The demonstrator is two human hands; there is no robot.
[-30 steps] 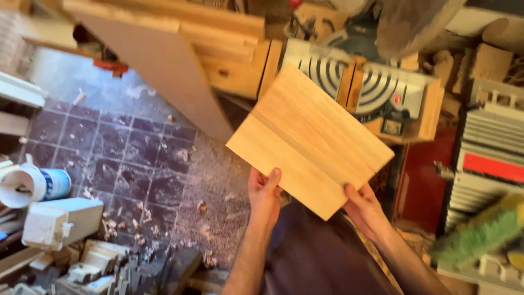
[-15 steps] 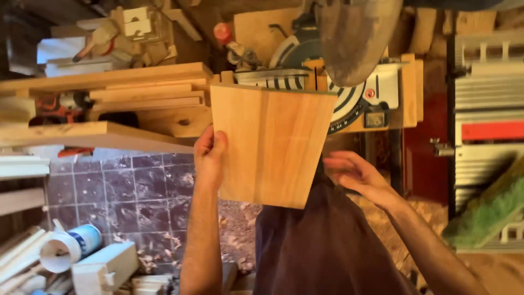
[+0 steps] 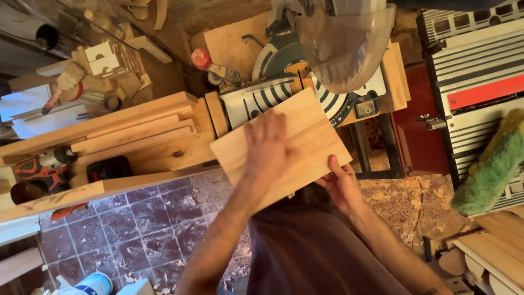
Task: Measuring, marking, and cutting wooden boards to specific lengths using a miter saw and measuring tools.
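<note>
My left hand (image 3: 266, 143) lies flat on the stiff, light wooden board (image 3: 281, 146), my right hand (image 3: 342, 183) grasping its near-right edge, the sensible place to hold.

One head-worn camera looks steeply down, close over the person's arms. The tiled floor (image 3: 125, 229) fills the lower left, the saw bench (image 3: 305, 93) the top centre.

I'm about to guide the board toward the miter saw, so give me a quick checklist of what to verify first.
1. Left hand flat on the wooden board: ok.
2. Right hand gripping the board's lower edge: ok.
3. Board resting on the miter saw table: cannot tell.
4. Clear blade guard over the blade: ok.
5. Blade stopped: cannot tell.
6. Floor free of sawdust and chips: not ok.
</note>
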